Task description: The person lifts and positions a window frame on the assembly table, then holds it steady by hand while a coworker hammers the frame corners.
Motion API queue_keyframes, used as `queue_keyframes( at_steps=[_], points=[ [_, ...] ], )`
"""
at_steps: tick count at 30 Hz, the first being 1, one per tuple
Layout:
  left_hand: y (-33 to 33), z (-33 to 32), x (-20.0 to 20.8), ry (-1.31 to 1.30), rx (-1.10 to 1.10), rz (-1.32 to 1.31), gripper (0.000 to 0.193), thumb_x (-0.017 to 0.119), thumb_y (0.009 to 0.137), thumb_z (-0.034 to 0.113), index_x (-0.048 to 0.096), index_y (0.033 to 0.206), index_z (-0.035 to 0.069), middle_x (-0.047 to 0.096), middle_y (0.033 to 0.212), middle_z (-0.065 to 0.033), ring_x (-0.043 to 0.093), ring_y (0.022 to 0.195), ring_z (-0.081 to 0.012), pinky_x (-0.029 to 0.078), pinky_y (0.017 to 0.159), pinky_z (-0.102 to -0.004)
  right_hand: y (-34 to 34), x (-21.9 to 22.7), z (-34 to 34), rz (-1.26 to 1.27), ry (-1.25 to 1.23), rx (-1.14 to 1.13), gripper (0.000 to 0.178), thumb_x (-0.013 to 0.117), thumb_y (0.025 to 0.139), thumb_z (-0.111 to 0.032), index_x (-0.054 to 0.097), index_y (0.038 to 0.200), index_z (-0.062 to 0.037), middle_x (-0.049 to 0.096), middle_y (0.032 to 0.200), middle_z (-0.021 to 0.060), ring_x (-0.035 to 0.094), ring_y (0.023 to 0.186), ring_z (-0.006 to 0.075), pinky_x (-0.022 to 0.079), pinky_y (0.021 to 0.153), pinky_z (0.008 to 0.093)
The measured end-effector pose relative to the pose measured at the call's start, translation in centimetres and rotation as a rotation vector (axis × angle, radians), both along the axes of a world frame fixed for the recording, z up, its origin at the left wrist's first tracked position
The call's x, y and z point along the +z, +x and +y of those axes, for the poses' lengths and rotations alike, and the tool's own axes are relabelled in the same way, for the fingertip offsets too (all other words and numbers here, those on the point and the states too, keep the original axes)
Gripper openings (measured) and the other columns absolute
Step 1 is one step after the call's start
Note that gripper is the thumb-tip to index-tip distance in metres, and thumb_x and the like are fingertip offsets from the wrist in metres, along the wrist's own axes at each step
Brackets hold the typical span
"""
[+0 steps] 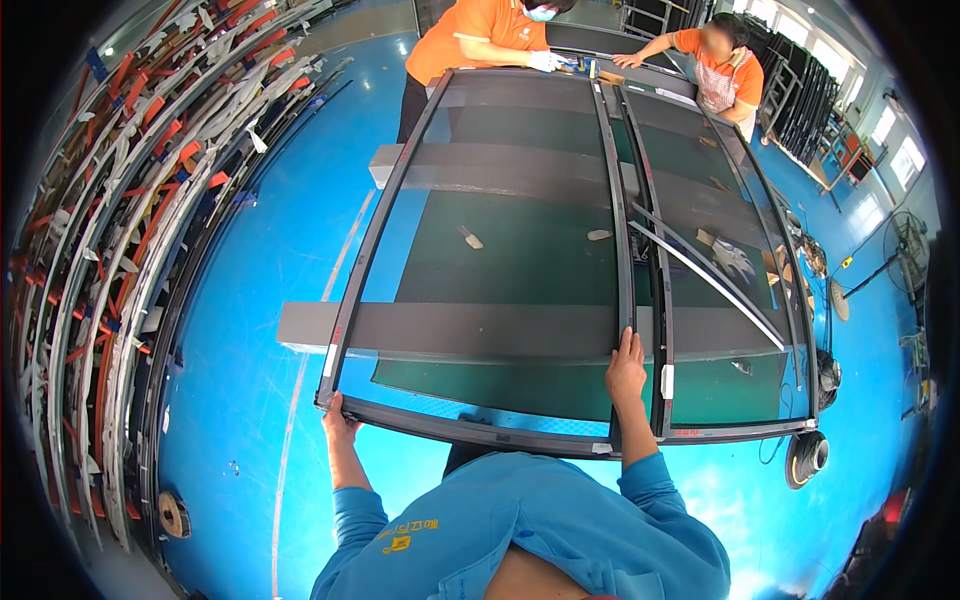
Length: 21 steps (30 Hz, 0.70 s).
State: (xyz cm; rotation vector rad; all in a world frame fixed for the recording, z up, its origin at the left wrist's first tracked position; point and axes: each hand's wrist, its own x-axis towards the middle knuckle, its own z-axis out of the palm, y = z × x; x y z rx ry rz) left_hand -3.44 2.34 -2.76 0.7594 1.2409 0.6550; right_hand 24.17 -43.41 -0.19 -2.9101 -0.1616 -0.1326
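A large dark window frame (352, 290) with a mesh or glass-like panel lies flat before me, across padded supports. At its near left corner my left hand (342, 418) is closed round the frame's edge, with part of the fingers hidden beneath. Near the right end of the same frame, my right hand (627, 372) grips its long side bar, fingers pointing away from me. Right beside that bar runs a second dark frame (656, 270), with a narrow gap between. A thin pale strip (710, 287) lies slantwise across the second frame.
Grey padded beams (310, 325) support the frames above a green sheet (510, 240). Two people in orange stand at the far end; one person's gloved hand (547, 61) is by a blue tool (578, 67). Racked long profiles (110, 260) line the left; a fan (905, 240) stands right.
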Motion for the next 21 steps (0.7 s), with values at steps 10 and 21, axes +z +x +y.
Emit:
queue_keyframes(
  at_steps=[10,21],
  points=[
    [-0.1,0.2,-0.3,0.012,0.001,0.01,0.04,0.069,0.073,0.03,0.054,0.097,0.001,0.059,0.08,-0.0164,0.06,0.063,-0.0267,0.053,0.049,-0.0372,0.0,-0.1,0.0,-0.011,0.008,0.004,0.054,0.044,0.086,-0.012,0.021,0.134,-0.0081,0.032,0.132,0.0185,0.038,0.119,0.0329,0.05,0.076,0.0378],
    [-0.3,0.4,-0.5,0.011,-0.004,0.007,0.039,0.069,0.073,0.031,0.055,0.096,0.003,0.059,0.078,-0.0154,0.059,0.059,-0.0254,0.052,0.044,-0.0349,-0.1,0.9,0.3,0.045,0.01,-0.007,0.054,0.044,0.086,-0.012,0.021,0.134,-0.0081,0.032,0.132,0.0187,0.038,0.119,0.0331,0.05,0.077,0.0372]
  ],
)
